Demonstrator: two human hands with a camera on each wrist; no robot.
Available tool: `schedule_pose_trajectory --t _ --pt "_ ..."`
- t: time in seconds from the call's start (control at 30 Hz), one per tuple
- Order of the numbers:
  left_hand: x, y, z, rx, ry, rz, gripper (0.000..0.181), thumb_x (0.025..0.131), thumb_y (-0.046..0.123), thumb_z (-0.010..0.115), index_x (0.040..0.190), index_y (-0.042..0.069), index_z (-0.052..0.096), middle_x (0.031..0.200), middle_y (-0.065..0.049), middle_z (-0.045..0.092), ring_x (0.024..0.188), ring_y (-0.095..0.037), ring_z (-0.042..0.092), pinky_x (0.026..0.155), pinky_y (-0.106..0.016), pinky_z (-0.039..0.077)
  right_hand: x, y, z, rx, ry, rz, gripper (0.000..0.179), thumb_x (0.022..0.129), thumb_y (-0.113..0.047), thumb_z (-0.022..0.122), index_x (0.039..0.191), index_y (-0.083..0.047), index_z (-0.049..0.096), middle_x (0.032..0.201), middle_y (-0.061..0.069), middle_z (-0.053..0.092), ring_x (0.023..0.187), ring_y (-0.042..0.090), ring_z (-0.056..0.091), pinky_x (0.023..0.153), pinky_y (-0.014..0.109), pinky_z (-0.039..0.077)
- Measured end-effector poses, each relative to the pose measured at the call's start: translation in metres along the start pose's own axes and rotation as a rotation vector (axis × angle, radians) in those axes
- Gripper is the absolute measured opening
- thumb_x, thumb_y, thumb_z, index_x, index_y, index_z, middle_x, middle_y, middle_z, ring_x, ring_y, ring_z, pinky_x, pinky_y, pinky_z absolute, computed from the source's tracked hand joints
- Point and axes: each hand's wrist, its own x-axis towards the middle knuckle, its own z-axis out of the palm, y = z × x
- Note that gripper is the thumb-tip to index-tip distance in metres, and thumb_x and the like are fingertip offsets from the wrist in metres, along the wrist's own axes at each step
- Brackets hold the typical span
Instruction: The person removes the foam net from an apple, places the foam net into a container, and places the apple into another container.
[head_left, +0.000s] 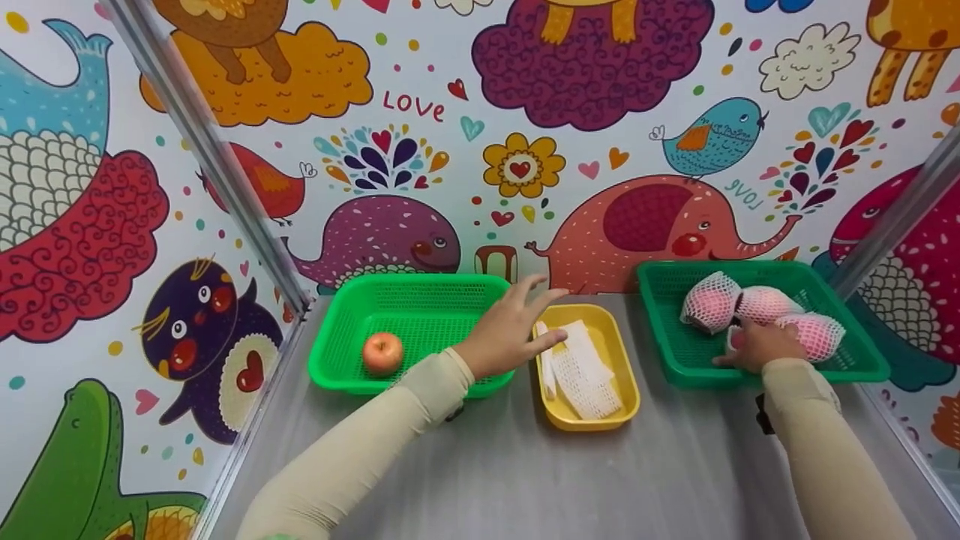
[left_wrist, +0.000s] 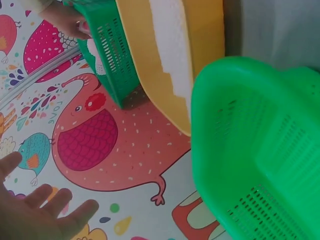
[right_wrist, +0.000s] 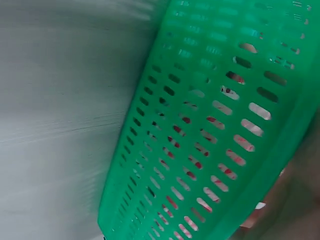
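Note:
My left hand [head_left: 504, 334] hovers with spread fingers between the light green basket [head_left: 322, 360] and the yellow tray [head_left: 631, 390], holding nothing. In the left wrist view, the left hand's fingers [left_wrist: 60, 202] are straight. One bare apple [head_left: 383, 354] sits in the light green basket. My right hand [head_left: 769, 346] reaches into the dark green basket [head_left: 675, 369] and grips a net-wrapped apple [head_left: 734, 341], mostly hidden under the fingers. Other apples in white foam nets [head_left: 711, 301] lie around it. In the right wrist view, the basket wall [right_wrist: 200, 120] hides most of the right hand.
White foam nets [head_left: 589, 375] lie in the yellow tray, which stands between the two baskets. All three containers are on a grey table [head_left: 525, 480]. Behind them rises a wall with cartoon animals [head_left: 652, 232], and metal posts [head_left: 217, 150] stand at the corners.

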Motion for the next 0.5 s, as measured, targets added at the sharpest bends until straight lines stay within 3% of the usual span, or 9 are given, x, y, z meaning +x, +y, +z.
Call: schedule_pose_trajectory --t 0.1,0.2,0.37,0.5 --pt "-0.002 0.0 0.003 0.008 -0.006 0.0 0.065 0.107 0.056 0.062 0.165 0.03 0.045 0.171 -0.01 0.032 0.152 -0.031 0.039 0.12 -0.052 0.04 -0.007 -0.009 -0.006 0.0 -0.014 0.026 0.093 0.091 -0.027 0.091 0.155 0.013 0.037 0.14 0.053 0.043 0.129 0.08 0.027 0.099 0.085 0.04" --pt "-0.004 -0.001 0.005 0.006 -0.01 0.006 0.065 0.108 0.057 0.06 0.164 0.028 0.047 0.171 -0.01 0.032 0.153 -0.031 0.039 0.121 -0.052 0.039 -0.013 -0.012 -0.006 -0.014 0.025 0.028 0.079 0.09 -0.013 0.088 0.149 0.014 0.043 0.133 0.052 0.046 0.122 0.075 0.034 0.095 0.082 0.045" --pt "-0.009 -0.002 0.002 -0.006 -0.023 0.008 0.066 0.108 0.06 0.058 0.163 0.026 0.048 0.171 -0.009 0.032 0.153 -0.03 0.038 0.122 -0.05 0.039 -0.016 -0.01 -0.003 -0.033 0.074 0.012 0.075 0.089 -0.013 0.088 0.145 0.015 0.047 0.128 0.051 0.049 0.114 0.07 0.039 0.089 0.078 0.05" --pt "-0.015 -0.007 -0.005 -0.009 0.003 -0.006 0.063 0.108 0.057 0.06 0.162 0.026 0.05 0.17 -0.01 0.033 0.153 -0.03 0.038 0.121 -0.051 0.04 -0.007 -0.012 -0.011 -0.009 0.058 0.011 0.077 0.096 -0.021 0.082 0.154 0.01 0.042 0.139 0.049 0.046 0.125 0.075 0.031 0.097 0.086 0.041"
